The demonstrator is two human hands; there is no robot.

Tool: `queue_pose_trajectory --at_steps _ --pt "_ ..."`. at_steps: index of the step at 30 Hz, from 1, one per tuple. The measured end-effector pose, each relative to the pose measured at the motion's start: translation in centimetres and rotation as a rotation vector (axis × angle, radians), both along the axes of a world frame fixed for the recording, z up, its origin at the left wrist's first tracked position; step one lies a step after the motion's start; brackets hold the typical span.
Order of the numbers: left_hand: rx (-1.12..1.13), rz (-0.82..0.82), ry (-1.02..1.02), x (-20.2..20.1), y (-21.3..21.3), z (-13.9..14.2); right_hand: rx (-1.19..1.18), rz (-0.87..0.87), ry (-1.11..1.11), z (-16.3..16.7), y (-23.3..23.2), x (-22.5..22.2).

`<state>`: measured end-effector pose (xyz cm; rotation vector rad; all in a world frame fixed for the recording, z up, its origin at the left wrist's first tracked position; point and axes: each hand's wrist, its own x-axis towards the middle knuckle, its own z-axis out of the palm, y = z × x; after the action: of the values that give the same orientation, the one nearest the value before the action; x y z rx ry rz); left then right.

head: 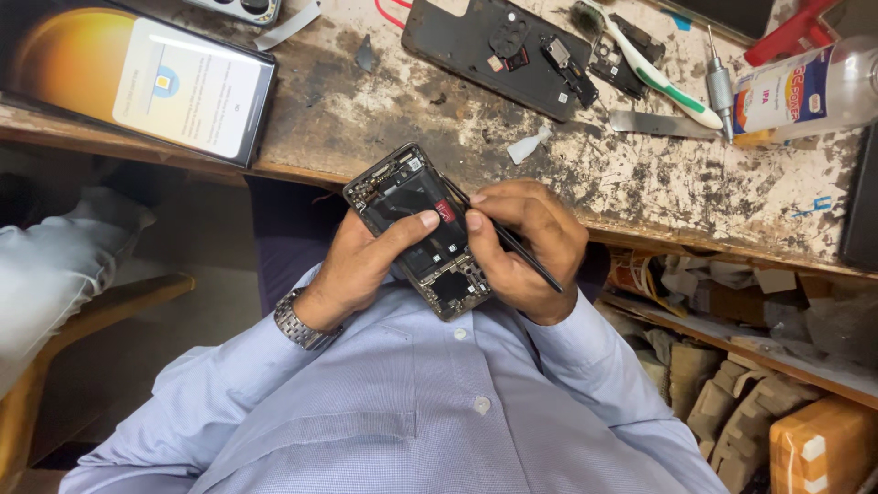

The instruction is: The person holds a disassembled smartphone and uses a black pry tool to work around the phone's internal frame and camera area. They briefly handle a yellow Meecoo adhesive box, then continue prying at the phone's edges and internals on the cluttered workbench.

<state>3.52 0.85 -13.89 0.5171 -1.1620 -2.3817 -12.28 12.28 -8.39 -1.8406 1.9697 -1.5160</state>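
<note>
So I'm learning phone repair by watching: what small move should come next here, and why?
Probably ease the thin black tool under the battery's edge: the right hand holds it at the opened phone, which the left hand steadies by thumb.

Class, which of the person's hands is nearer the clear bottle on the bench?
Right. The right hand, holding a thin black tool, sits below-left of the clear bottle; the left hand lies farther left.

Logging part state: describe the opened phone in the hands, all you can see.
The phone has its back cover off, showing a black battery with a red label, dark boards and metal shields in a grey frame. It is held tilted above the lap, off the bench. The left hand cradles it, thumb on the battery; the right hand holds a thin black tool against it.
</note>
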Motion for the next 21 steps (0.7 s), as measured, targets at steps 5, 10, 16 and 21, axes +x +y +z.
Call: queue_pose_trajectory --at_steps 5,10,16,21 --pt "-0.001 -0.015 -0.014 -0.28 -0.12 0.20 0.010 0.015 -0.019 0.27 -0.27 -0.27" --pt "-0.025 -0.014 -0.021 -0.35 -0.17 0.10 -0.005 0.055 0.021 0.44 -0.48 -0.52" --pt "-0.028 -0.004 -0.050 -0.52 -0.12 0.05 -0.024 0.071 0.014 -0.02 -0.94 -0.73" --pt "-0.078 -0.001 -0.032 -0.55 -0.03 0.14 -0.075 0.055 0.001 -0.14 -0.93 -0.54"
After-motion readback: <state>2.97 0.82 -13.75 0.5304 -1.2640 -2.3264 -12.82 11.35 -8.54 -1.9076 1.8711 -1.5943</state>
